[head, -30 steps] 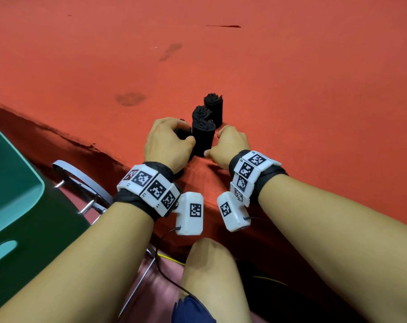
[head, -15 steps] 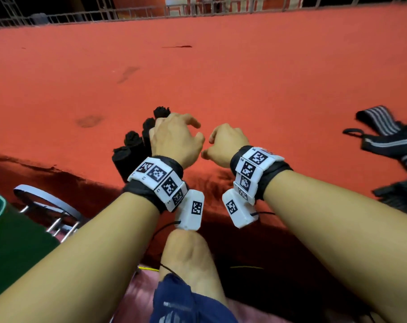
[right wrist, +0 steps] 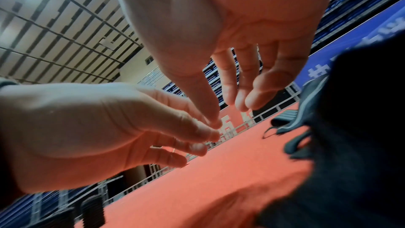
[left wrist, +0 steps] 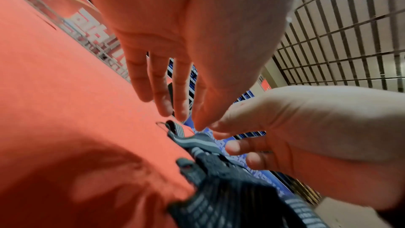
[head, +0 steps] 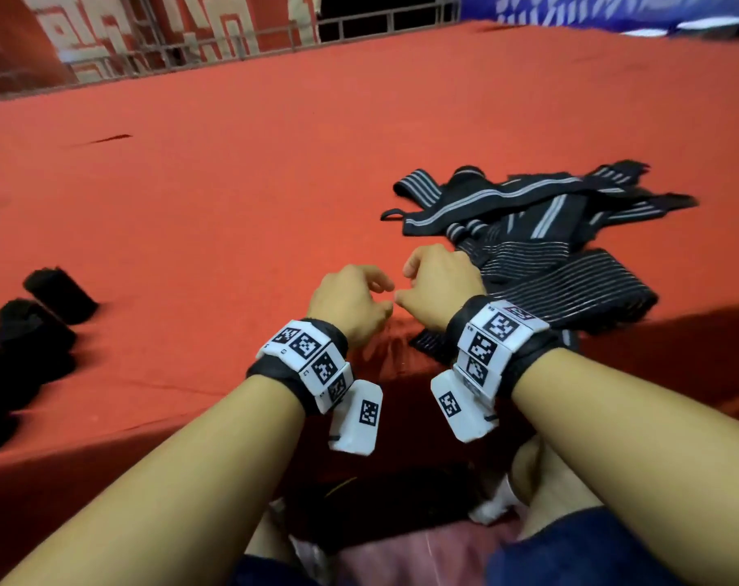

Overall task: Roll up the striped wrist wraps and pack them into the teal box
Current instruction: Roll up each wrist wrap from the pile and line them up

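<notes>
1. My left hand (head: 351, 304) and right hand (head: 437, 285) hover side by side over the red mat (head: 232, 196), fingers loose, holding nothing.
2. The unrolled wraps (head: 541, 230) lie heaped just right of my right hand (black with grey stripes).
3. Rolled wraps (head: 34, 327) stand well apart at the left.
4. A metal railing (head: 190, 48) borders the mat's far edge.
5. The box is out of view.

I can't read any text: the white characters on the blue banner (head: 613, 10) at one o'clock are blurred beyond reading.
</notes>
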Demonstrator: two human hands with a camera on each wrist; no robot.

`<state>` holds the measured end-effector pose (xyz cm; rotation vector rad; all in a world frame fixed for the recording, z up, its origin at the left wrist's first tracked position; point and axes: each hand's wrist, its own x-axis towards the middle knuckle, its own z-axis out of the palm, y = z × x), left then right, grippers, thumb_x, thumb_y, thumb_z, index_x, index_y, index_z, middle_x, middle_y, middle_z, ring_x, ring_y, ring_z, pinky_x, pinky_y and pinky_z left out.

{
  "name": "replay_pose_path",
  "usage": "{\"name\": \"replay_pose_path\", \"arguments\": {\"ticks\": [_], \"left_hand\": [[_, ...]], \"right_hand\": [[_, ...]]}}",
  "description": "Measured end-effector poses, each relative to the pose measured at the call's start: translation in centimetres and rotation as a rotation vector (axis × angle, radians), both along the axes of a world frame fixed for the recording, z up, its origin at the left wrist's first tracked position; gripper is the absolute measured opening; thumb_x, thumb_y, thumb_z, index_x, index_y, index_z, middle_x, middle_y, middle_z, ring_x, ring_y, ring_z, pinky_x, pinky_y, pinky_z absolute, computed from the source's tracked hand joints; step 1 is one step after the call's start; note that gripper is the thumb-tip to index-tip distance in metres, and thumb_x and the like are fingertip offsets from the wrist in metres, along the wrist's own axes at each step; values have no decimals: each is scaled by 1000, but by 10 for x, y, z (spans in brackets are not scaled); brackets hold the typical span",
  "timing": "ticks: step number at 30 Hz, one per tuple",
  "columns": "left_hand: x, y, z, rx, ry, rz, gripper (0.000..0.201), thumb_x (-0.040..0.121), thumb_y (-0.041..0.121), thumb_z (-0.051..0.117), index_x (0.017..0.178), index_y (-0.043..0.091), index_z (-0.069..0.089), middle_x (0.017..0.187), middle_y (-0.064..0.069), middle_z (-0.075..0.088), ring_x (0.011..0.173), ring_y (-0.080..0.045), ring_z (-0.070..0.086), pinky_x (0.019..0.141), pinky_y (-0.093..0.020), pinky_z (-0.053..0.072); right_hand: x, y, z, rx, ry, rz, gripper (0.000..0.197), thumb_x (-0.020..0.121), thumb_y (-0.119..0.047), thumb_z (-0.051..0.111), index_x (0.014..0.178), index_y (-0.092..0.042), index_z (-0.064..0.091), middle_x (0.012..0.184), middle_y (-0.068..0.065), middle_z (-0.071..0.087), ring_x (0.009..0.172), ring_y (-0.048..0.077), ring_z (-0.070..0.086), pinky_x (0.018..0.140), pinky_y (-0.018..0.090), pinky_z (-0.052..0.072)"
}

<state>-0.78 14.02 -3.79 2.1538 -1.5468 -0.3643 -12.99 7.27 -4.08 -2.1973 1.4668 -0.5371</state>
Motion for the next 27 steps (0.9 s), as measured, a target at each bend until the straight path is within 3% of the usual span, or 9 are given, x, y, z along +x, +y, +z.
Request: {"name": "replay_pose_path", "arguments": {"ticks": [4, 7, 11, 14, 17, 20, 23, 27], "left_hand": [[-43, -26, -17, 62, 26, -175, 30, 81, 36, 77, 110, 33, 71, 109, 8, 72, 98, -17, 67, 85, -31, 53], [-64, -38, -29, 134, -7, -271, 38, 77, 32, 80, 114, 35, 69, 103, 6, 71, 97, -21, 65, 83, -34, 53], [-72, -48, -39, 104, -24, -296, 24, 79, 31, 79, 102, 34, 72, 94, 6, 69, 91, -24, 64, 78, -35, 52], [-65, -50, -38, 49, 7, -263, 12, 87, 30, 76, 98, 34, 74, 70, 14, 62, 76, -17, 59, 71, -29, 46], [-55, -53, -36, -55, 116, -222, 14, 93, 20, 66, 89, 32, 71, 65, 14, 63, 58, -1, 56, 61, -21, 43], [-43, -52, -35, -170, 213, -191, 23, 98, 18, 57, 91, 34, 72, 75, 19, 70, 68, 6, 60, 68, -21, 45], [-33, -47, -30, -264, 253, -180, 32, 105, 23, 50, 79, 33, 66, 67, 28, 66, 66, 11, 57, 71, -27, 45], [-25, -43, -29, -367, 314, -145, 29, 100, 38, 46, 91, 28, 72, 84, 20, 73, 82, -3, 66, 84, -37, 54]], "right_hand": [[-52, -11, -10, 35, -53, -111, 21, 78, -31, 77, 90, -29, 60, 106, 3, 71, 108, 29, 63, 89, 35, 51], [-75, -17, -19, 51, -66, -113, 23, 77, -31, 79, 88, -29, 59, 104, 1, 70, 106, 26, 64, 93, 37, 52], [-94, -23, -29, 100, -128, -112, 18, 82, -35, 77, 91, -25, 65, 107, 3, 69, 111, 26, 61, 93, 32, 49], [-100, -25, -31, 103, -268, -132, 25, 88, -41, 70, 93, -17, 73, 95, -1, 70, 107, 25, 62, 92, 30, 47], [-99, -24, -30, 53, -354, -115, 34, 88, -52, 67, 91, -19, 74, 92, -5, 72, 100, 19, 64, 90, 28, 46], [-95, -22, -27, -8, -325, -33, 38, 83, -57, 71, 98, -22, 72, 99, -4, 72, 99, 17, 63, 92, 31, 46], [-92, -22, -23, -61, -229, -10, 32, 82, -46, 75, 106, -25, 70, 108, 1, 71, 108, 25, 62, 98, 39, 46], [-83, -20, -22, -115, -177, -45, 27, 82, -34, 75, 107, -24, 69, 111, 2, 69, 113, 31, 59, 102, 44, 43]]}}
